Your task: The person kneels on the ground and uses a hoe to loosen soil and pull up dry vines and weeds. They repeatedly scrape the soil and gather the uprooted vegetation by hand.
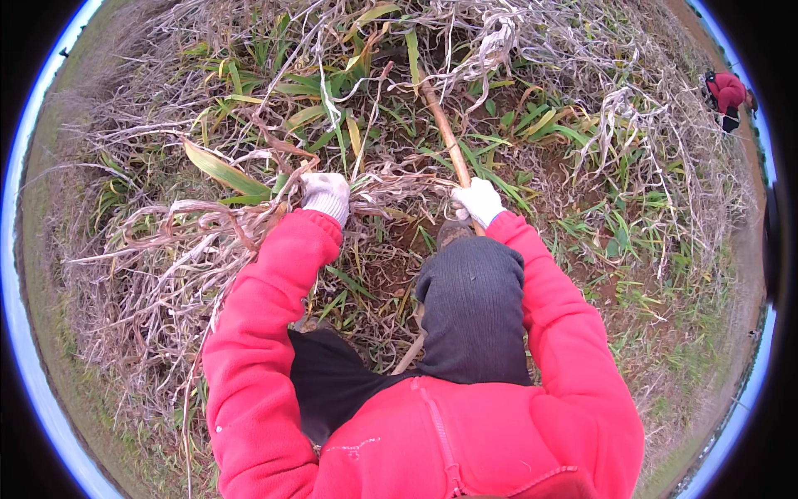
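Note:
My left hand, in a white knit glove, is closed around a bundle of dry stalks and leaves, with a few green blades among them. My right hand, gloved too, grips a wooden handle that slants up and away from me. The handle's far end disappears among the plants, so any tool head is hidden. Dry leaves stretch between my two hands. Just below the right hand a boot shows in front of my bent knee.
Tangled dry stalks and green blades cover the ground all round, with patches of reddish soil between. Between my legs lies a pale stick. Another person in red bends over at the far right, beside a dirt track.

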A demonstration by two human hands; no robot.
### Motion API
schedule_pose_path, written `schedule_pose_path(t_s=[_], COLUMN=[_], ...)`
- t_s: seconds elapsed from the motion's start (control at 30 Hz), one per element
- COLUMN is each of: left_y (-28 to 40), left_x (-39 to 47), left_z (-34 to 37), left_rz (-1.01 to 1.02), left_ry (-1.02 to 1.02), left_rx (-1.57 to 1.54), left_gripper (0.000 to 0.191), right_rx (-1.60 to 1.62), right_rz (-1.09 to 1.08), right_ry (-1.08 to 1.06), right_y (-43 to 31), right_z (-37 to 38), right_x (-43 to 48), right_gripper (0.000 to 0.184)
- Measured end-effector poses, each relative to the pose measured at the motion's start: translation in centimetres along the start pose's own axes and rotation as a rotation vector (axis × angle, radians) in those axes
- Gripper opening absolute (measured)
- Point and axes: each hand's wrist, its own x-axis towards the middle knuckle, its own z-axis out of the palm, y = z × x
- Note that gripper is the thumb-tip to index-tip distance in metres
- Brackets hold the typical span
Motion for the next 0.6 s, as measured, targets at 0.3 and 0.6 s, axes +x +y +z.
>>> schedule_pose_path(t_s=[0.3, 0.6], left_y=[0.2, -3.7], left_x=[10.3, 23.5], left_z=[4.2, 2.1], left_rz=[0.069, 0.087], left_ry=[0.254, 0.519], left_rx=[-0.138, -0.039], left_gripper=[0.059, 0.088], right_rx=[-0.732, -0.837], right_rz=[-0.064, -0.011], right_ry=[-0.135, -0.118], right_y=[1.8, 1.5], right_z=[-1.5, -2.2], right_x=[0.4, 0.2], right_gripper=[0.034, 0.035])
